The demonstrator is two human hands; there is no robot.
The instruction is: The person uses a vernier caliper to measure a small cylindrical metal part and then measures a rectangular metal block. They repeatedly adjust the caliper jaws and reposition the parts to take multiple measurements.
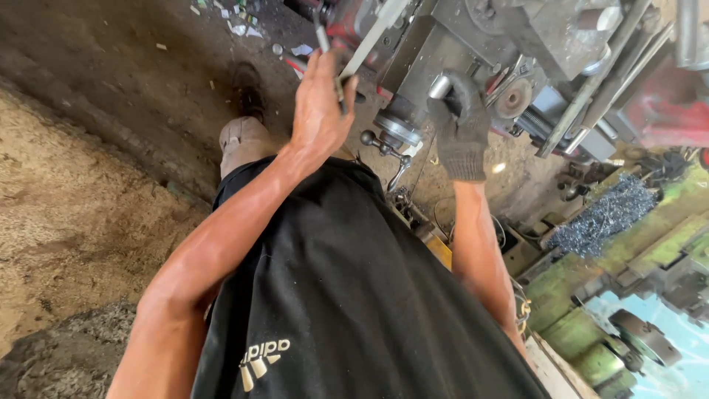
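My bare left hand (319, 103) is raised in front of me and grips a long thin metal tool (365, 46) that reaches up towards the grey lathe carriage (473, 37). My right hand (461, 122) wears a dark knit glove and is closed around a shiny round metal handle (439, 86) on the carriage. A handwheel with small crank knobs (393, 133) sits between the two hands, just below them.
The green lathe bed (628, 295) runs along the right, with a heap of bluish metal swarf (605, 216) on it. A red machine part (676, 111) lies at upper right. Dirt floor (88, 148) spreads left, where my shoe (247, 89) stands among scraps.
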